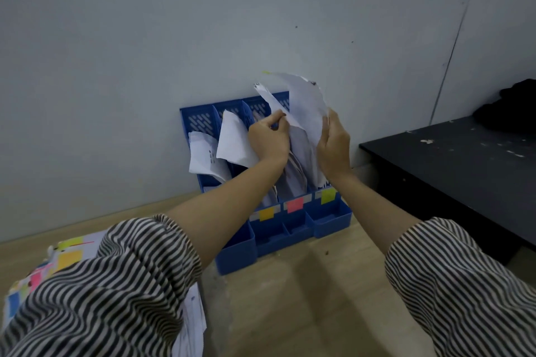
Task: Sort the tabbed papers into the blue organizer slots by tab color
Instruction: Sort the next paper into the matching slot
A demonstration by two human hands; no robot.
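Held paper upright, yellow-green tab topmost.

Both my bare forearms reach up from the lower corners of the frame toward its middle, striped sleeves pushed back to the elbows. My left hand sits just left of centre, back of the hand toward me, fingers curled and pinching with the thumb. My right hand stands just beside it, upright, thumb up, fingers gripping.
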